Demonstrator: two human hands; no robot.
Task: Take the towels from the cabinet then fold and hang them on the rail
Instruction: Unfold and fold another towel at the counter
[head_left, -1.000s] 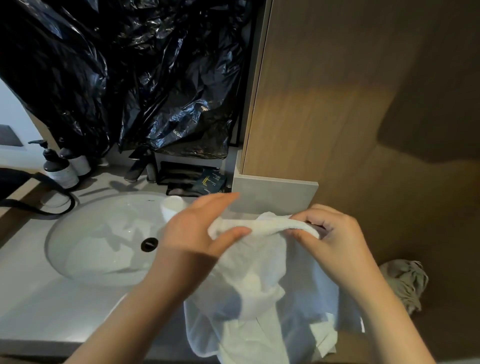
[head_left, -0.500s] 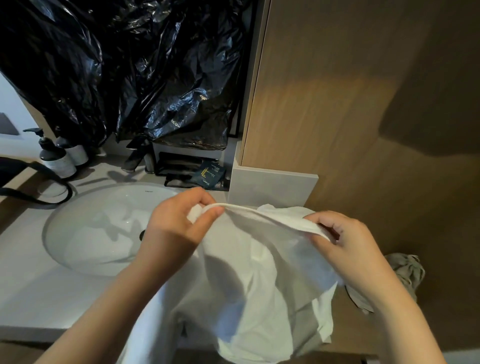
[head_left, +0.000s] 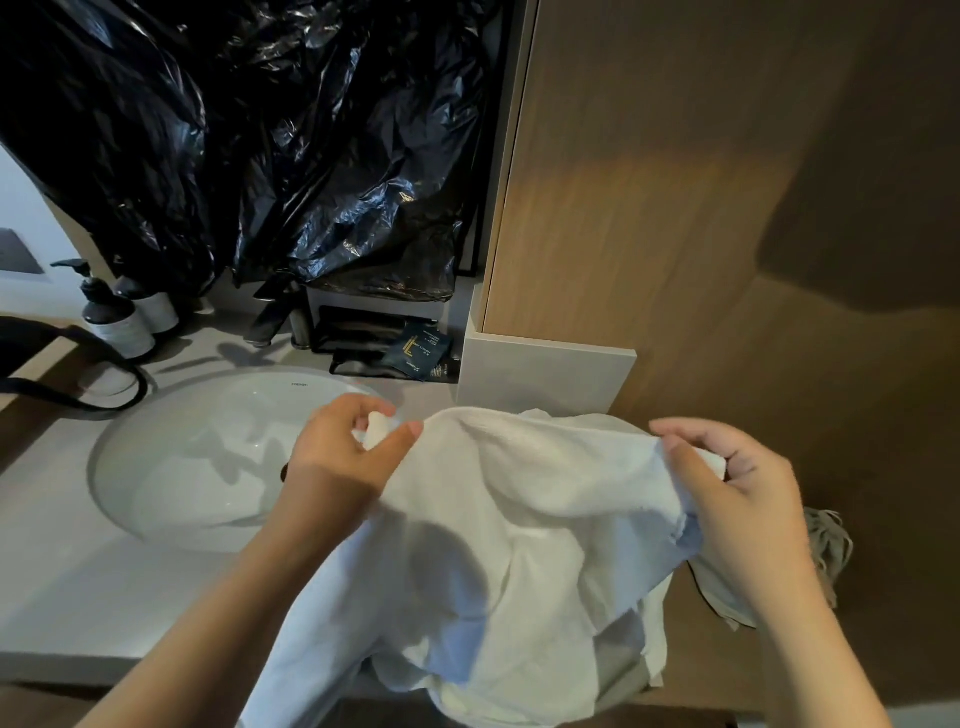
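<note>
The towel (head_left: 519, 493) hangs low at 6 o'clock, its top edge pinched by the left hand (head_left: 337, 457) at its 10 o'clock and the right hand (head_left: 727, 499) at its 2 o'clock, stretched wider than before, with the sink (head_left: 182, 467) at 9 o'clock.

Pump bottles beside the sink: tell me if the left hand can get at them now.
Probably yes, once freed: the left hand pinches the white towel, but only the open sink lies between it and the pump bottles; nothing blocks the way.
</note>
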